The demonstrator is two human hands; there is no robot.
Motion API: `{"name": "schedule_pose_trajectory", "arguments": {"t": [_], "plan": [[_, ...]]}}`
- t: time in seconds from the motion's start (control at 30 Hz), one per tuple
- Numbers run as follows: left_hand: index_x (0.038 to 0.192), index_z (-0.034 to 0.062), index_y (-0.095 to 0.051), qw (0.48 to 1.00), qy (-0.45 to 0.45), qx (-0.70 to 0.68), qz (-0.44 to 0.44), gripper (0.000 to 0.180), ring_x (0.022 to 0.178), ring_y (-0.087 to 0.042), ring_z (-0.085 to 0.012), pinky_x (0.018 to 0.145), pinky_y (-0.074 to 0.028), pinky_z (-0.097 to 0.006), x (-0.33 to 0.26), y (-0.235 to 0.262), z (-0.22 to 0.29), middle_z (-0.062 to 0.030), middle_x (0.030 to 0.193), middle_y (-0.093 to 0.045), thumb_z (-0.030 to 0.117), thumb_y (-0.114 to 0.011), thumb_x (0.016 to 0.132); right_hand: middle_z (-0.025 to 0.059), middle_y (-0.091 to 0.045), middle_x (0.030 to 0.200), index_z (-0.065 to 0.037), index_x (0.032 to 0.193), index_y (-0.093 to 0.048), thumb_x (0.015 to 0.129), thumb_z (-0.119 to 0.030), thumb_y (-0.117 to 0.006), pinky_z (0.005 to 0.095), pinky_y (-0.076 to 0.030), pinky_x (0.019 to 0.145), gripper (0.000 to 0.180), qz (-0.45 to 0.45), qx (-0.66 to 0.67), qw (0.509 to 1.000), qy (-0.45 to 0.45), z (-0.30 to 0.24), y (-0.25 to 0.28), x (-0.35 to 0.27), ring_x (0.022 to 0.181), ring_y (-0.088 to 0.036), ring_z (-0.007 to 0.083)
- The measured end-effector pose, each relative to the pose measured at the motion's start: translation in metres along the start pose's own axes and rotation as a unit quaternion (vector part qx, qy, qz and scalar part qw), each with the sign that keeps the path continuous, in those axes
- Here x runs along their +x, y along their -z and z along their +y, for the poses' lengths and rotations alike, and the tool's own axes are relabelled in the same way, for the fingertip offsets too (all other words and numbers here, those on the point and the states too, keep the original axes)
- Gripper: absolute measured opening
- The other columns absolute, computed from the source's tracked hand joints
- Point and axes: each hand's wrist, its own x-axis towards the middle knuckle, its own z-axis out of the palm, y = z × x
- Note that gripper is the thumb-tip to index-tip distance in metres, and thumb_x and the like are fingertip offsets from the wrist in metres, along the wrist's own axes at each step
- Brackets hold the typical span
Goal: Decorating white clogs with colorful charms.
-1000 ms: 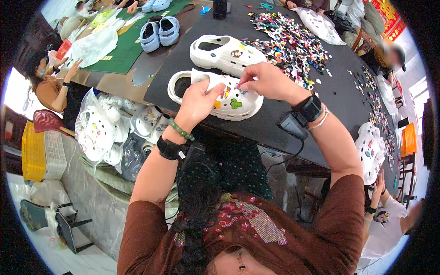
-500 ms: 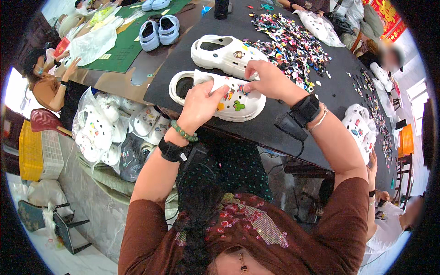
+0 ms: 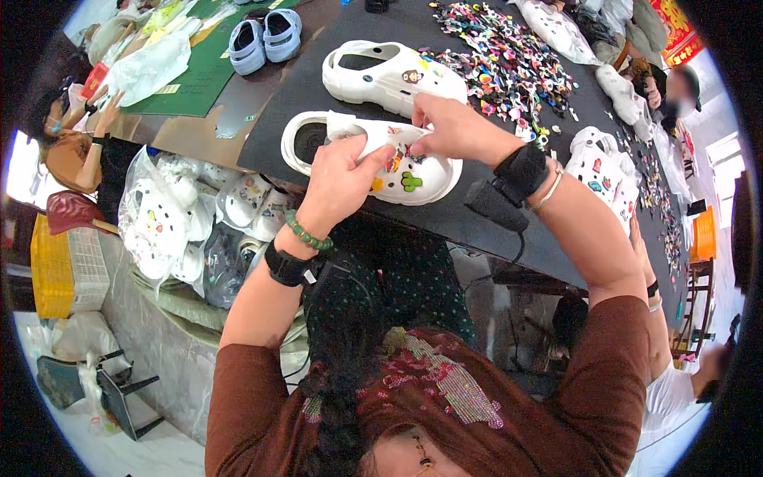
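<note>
From where I stood, the left hand (image 3: 343,176) grasped the nearer white clog (image 3: 439,176), which lay on the dark table (image 3: 269,131). The right hand (image 3: 459,131) had its fingertips at the clog's upper, near a green cactus charm (image 3: 411,182) — whether pinching anything, I couldn't tell.

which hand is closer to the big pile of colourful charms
Right: the right hand, at the near white clog, is close to the charm pile; the left hand holds that clog farther left, away from the pile.
</note>
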Motion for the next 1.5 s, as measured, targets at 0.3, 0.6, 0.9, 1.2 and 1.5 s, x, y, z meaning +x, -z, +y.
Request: {"name": "schedule_pose_trajectory", "arguments": {"t": [0.3, 0.6, 0.9, 1.2, 1.5], "plan": [[0.08, -0.0035, -0.058, 0.994, 0.036, 0.107, 0.008, 0.04, 0.07, -0.062, -0.0354, 0.064, -0.047, -0.04, 0.012, 0.001, 0.001, -0.022, 0.076, -0.063, 0.036, -0.062, 0.089, 0.0171, -0.065, 0.088, -0.003, 0.091, -0.06, 0.073, -0.029, -0.078, 0.038, -0.05, 0.074, 0.036, 0.06, 0.107, 0.992, 0.005, 0.016, -0.005, -0.01, 0.086, -0.064, 0.0304], [0.085, -0.0026, -0.061, 0.994, 0.081, 0.07, 0.003, 0.033, 0.071, -0.054, -0.0096, 0.066, -0.046, -0.028, 0.009, 0.001, 0.007, -0.0066, 0.077, -0.063, 0.03, -0.063, 0.091, 0.0099, -0.067, 0.072, -0.003, 0.082, -0.069, 0.076, -0.02, -0.073, 0.0317, -0.049, 0.065, 0.018, 0.097, 0.084, 0.991, 0.026, 0.005, 0.006, -0.024, 0.068, -0.064, 0.0189], [0.088, -0.0021, -0.062, 0.991, 0.083, 0.101, -0.011, 0.033, 0.072, -0.056, -0.0099, 0.066, -0.047, -0.028, 0.01, 0.003, 0.004, -0.0064, 0.078, -0.064, 0.03, -0.063, 0.092, 0.0102, -0.067, 0.067, 0.004, 0.076, -0.069, 0.076, -0.017, -0.072, 0.0275, -0.051, 0.052, 0.021, -0.024, 0.273, 0.959, -0.071, -0.001, 0.023, -0.023, 0.055, -0.066, 0.0138], [0.102, -0.0021, -0.065, 0.995, 0.084, 0.021, -0.039, 0.031, 0.078, -0.06, -0.0085, 0.07, -0.049, -0.026, -0.001, 0.008, -0.003, -0.0047, 0.087, -0.068, 0.026, -0.062, 0.092, 0.0179, -0.062, 0.108, 0.004, 0.117, -0.056, 0.076, -0.028, -0.078, 0.028, -0.053, 0.057, 0.056, 0.008, 0.169, 0.984, -0.063, 0.0, 0.021, -0.026, 0.066, -0.064, 0.0176], [0.097, -0.0037, -0.065, 0.998, 0.051, -0.001, -0.042, 0.029, 0.077, -0.059, -0.008, 0.069, -0.048, -0.025, -0.007, 0.01, 0.006, -0.0052, 0.086, -0.067, 0.025, -0.063, 0.092, 0.0135, -0.067, 0.1, 0.003, 0.116, -0.061, 0.076, -0.024, -0.076, 0.0259, -0.049, 0.048, 0.051, -0.064, 0.25, 0.958, -0.125, -0.005, 0.017, -0.026, 0.055, -0.058, 0.0105]]}}
